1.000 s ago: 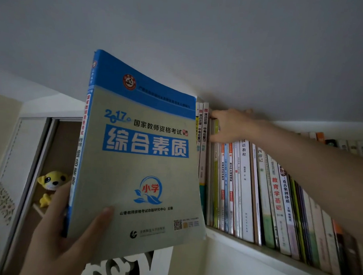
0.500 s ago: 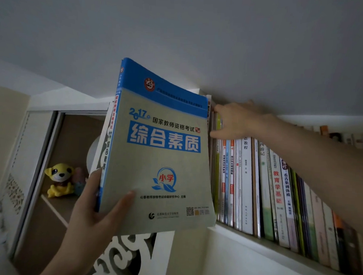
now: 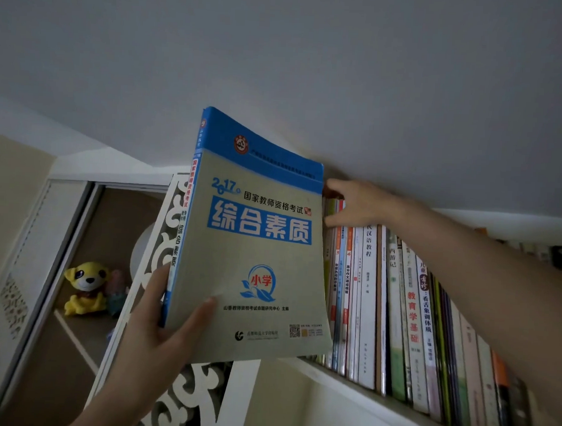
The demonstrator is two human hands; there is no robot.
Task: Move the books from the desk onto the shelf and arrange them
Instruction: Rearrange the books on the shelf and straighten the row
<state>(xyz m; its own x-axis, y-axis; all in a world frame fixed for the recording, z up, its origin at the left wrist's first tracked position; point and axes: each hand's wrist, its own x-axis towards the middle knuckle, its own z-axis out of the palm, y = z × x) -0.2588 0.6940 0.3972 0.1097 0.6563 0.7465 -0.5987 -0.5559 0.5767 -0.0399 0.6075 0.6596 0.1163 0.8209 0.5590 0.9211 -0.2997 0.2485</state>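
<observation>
A large grey book with a blue top band (image 3: pixel 255 244) is held upright at the left end of the shelf (image 3: pixel 356 385). My left hand (image 3: pixel 158 333) grips its lower left corner, thumb on the cover and fingers behind the spine. A row of upright books (image 3: pixel 397 314) fills the shelf to the right. My right hand (image 3: pixel 357 203) reaches over the tops of the leftmost shelved books, fingers spread and touching them. The book in my left hand hides the row's left end.
The ceiling is close above the book tops. To the left stands a white carved panel (image 3: pixel 162 240) and an open brown cabinet niche (image 3: pixel 74 348) with a yellow plush toy (image 3: pixel 86 288). More books (image 3: pixel 506 406) lean along the shelf to the far right.
The grey book has moved right, up against the left end of the row, and now covers the leftmost spines. My right hand stays on the book tops.
</observation>
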